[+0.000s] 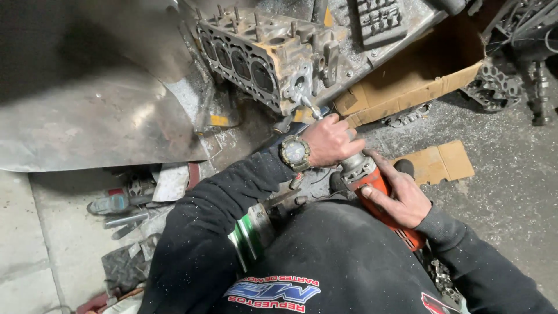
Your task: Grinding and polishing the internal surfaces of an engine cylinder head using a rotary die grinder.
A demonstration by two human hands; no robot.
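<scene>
Both hands on the tool now: my left hand (330,141) is wrapped tight round the grey metal neck of the orange die grinder (372,186), and my right hand (401,195) is clamped along its orange body, thumb laid flat on top. The grinder sits in front of my chest, angled up and away, its thin bit (307,106) touching the near corner of the rusty cylinder head (261,55) standing on edge at the far side. Metal dust covers everything round it. Right of the head, a torn cardboard box (415,78); left, a bent steel sheet (87,110), with loose tools (122,206) on the floor near it. My worry: if the bit catches an edge it could kick sideways, and filings could fly at me.
</scene>
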